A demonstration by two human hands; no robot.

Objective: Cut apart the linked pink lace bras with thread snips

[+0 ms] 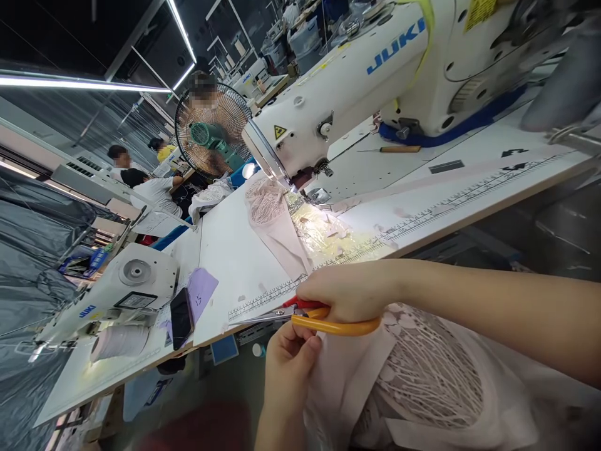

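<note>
My right hand point(352, 291) grips a pair of scissors with orange and red handles point(335, 325). Their metal blades point(263, 317) point left, just off the table's front edge. Below them my left hand point(290, 357) pinches an edge of pale pink fabric point(350, 363). This fabric hangs over my lap and has a lace panel point(434, 369). Another pale pink piece with lace point(270, 210) lies on the table, beside the presser foot of the sewing machine point(338, 94).
A ruler strip point(422, 216) runs along the table's front edge. Fabric scraps point(335, 228) lie near the needle. To the left are a phone point(181, 318), a purple card point(201, 294) and a second machine point(136, 275). A fan point(213, 128) and several people are beyond.
</note>
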